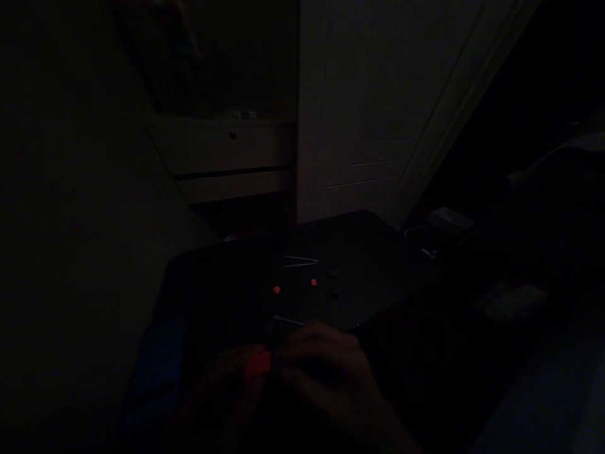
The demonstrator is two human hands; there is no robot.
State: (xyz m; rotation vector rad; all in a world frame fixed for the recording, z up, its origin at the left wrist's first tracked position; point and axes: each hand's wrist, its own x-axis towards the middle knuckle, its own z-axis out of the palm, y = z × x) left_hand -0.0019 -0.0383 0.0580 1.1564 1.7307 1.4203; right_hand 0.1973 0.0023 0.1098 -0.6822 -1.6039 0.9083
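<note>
The picture is very dark. Low in the view, my left hand (227, 372) is closed around a bright red-orange piece (258, 364), whose exact kind I cannot make out. Close against its right side is my right hand (328, 359), fingers bent together in a pinch; whatever lies between the fingertips is lost in shadow. A thin pale stick (288, 320) shows just beyond the right knuckles, partly hidden by them. Farther off on the dark table (368, 252) lie two small orange pieces (276, 290), small dark pieces (335, 292) and two thin sticks (301, 265) forming a V.
A blue flat object (158, 359) is at the table's left edge. Behind the table stand a drawer unit (222, 151) and a pale panel (350, 113). To the right, beyond the table, are a pale box (450, 219) and a dim whitish bundle (513, 302).
</note>
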